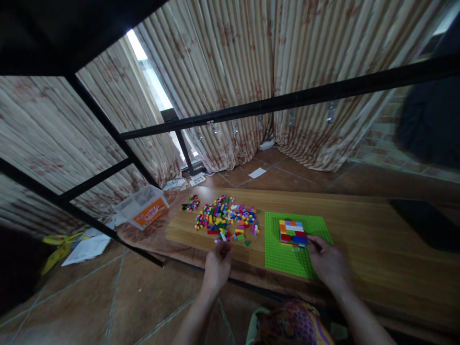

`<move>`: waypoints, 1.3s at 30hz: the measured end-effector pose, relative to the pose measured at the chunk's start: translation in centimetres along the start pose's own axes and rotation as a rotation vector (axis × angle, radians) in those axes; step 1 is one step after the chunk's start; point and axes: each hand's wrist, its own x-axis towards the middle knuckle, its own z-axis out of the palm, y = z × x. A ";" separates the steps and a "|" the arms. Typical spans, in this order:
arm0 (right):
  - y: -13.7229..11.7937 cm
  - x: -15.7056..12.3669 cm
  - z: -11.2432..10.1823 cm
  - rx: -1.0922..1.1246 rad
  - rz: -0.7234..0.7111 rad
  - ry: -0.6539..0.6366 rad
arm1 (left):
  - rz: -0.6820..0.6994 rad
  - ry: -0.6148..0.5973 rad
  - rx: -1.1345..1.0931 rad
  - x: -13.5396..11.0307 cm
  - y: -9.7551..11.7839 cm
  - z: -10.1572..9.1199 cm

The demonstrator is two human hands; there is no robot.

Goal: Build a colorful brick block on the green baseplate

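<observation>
A low structure of stacked toy bricks (292, 233), in red, blue, white, orange and purple, sits on a green studded baseplate (273, 261). My right hand (328, 262) is at its right edge, with thumb and fingers closed against the near right corner. On the left, my left hand (217, 264) hovers by the table's front edge with its fingers pinched together. Anything between those fingertips is too small or hidden to make out. Just beyond it spreads a pile of loose coloured bricks (224, 214), and a small green piece (247, 243) lies to its right.
The wooden tabletop (362, 225) carries a dark flat object (426, 223) at far right. A clear plastic box with an orange label (151, 213) stands left of the board. A black metal frame (251, 108) crosses ahead, before striped curtains (230, 57).
</observation>
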 end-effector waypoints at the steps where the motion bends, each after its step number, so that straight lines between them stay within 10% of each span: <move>1: 0.0 0.0 -0.1 -0.003 0.001 -0.007 | 0.013 0.005 0.026 0.1 0.0 0.3; 22: 0.0 -0.2 0.1 0.020 -0.057 0.018 | 0.143 -0.099 0.699 0.6 3.2 4.7; 39: -0.4 -0.2 0.3 0.024 -0.052 0.029 | 0.257 -0.124 0.085 0.8 4.6 7.5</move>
